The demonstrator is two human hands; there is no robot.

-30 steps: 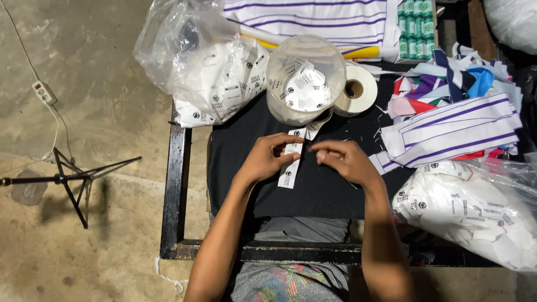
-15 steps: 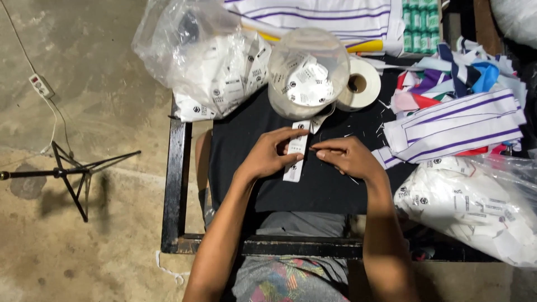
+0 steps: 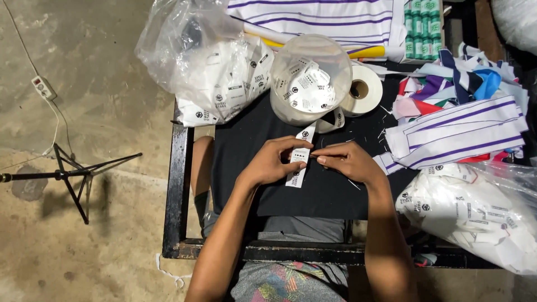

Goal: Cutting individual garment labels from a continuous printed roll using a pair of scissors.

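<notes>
both hands, left hand [image 3: 268, 165] and right hand [image 3: 349, 162], pinch the narrow white printed fabric label strip [image 3: 298, 168]; a loose pinch could let it slip and skew.

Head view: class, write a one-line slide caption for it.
Both hands, left hand and right hand, pinch a white label strip over black cloth.

Both arms reach forward. The left hand [image 3: 272, 162] and right hand [image 3: 348, 162] meet, fingers pinched close together.
</notes>
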